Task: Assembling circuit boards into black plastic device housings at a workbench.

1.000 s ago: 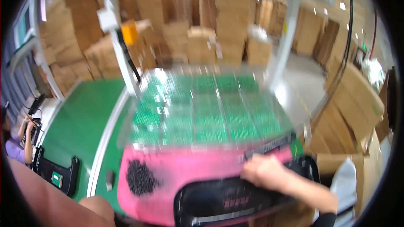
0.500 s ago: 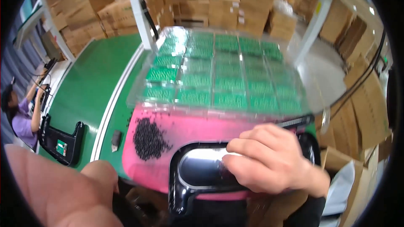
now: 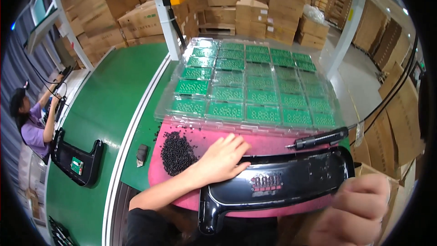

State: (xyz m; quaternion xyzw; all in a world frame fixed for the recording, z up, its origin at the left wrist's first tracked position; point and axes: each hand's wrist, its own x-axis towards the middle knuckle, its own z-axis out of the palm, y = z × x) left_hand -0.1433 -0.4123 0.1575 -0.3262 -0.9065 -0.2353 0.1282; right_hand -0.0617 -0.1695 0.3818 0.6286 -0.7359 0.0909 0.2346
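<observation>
A glossy black plastic housing (image 3: 309, 177) lies across the pink mat (image 3: 218, 136) in front of me, with a row of small slots near its middle. My left hand (image 3: 225, 159) rests at its upper left edge, fingers stretched out and holding nothing visible. By the lower right end of the housing is my right hand (image 3: 359, 205), its fingers curled closed; whatever they may hold is hidden. A heap of small black screws (image 3: 176, 152) sits left of my left hand. Behind the housing's right side lies a black electric screwdriver (image 3: 321, 139).
Beyond the mat stands a clear plastic tray (image 3: 227, 119) with rows of green circuit boards. A green conveyor (image 3: 114, 91) on the left carries another black housing (image 3: 91, 166) with a board in it. A small dark object (image 3: 142, 152) lies nearby. A co-worker (image 3: 34, 123) sits far left.
My left hand has come from the lower left onto the housing's upper edge. My right hand has moved off the housing toward the lower right, uncovering its slots. The view has shifted.
</observation>
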